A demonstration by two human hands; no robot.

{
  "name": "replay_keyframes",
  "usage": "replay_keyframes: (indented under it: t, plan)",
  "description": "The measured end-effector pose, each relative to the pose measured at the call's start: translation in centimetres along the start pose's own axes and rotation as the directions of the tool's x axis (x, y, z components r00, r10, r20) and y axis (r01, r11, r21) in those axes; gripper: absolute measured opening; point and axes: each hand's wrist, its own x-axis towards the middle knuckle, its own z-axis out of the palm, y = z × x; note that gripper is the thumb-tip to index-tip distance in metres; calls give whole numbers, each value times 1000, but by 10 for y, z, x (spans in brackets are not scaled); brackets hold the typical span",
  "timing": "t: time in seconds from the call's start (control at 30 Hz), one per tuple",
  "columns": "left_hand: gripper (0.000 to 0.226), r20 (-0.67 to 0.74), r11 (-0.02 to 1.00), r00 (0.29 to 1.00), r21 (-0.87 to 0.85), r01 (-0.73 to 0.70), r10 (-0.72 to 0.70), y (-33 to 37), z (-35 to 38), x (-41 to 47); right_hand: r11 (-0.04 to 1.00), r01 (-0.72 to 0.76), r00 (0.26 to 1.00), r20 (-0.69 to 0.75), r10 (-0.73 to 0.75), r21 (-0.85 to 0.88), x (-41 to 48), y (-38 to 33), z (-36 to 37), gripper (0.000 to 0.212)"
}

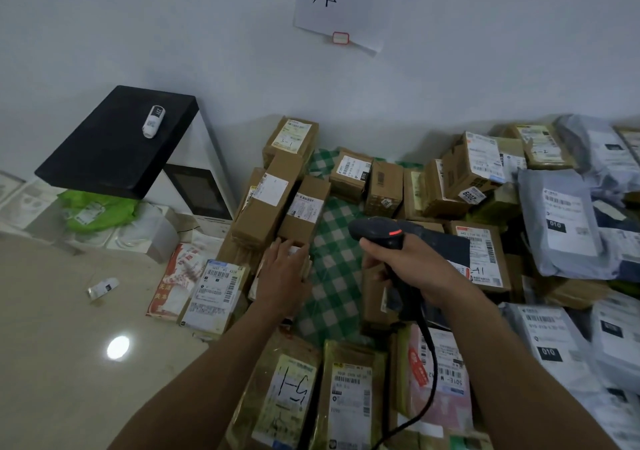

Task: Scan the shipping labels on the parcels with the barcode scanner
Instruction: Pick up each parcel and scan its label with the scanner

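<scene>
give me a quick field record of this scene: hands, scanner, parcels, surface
left hand: flat on a small parcel, fingers straight
right hand: grips the barcode scanner by its handle
scanner light: red, lit
cable: hangs down from the handle
parcels: cardboard boxes and grey mailer bags, many labels up
surface: green checked cloth under them

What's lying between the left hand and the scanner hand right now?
Only a strip of green-and-white checked cloth, with no parcel on it, separates the left hand from the right hand gripping the barcode scanner, in the head view.
</scene>
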Motion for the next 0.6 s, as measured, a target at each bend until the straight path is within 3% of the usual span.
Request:
replay_keyframes:
  t: [0.1, 0.2, 0.37, 0.6]
  plan:
    - [54, -19, 998, 998, -32, -53, 53, 13, -1, 12, 999, -8, 998, -58, 11, 50, 15, -1, -12, 20]
    - [51, -55, 968, 994, -232, -100, 90, 44, -13, 50, 998, -7, 993, -120, 14, 61, 35, -7, -32, 22]
    - [43, -16, 898, 999, -438, -39, 35, 91, -22, 152, 999, -33, 987, -161, 29, -27, 78, -16, -59, 28]
    - [33, 6, 960, 998, -275, 54, -55, 82, 27, 274, 987, -157, 979, -126, 159, 27, 123, 13, -73, 19]
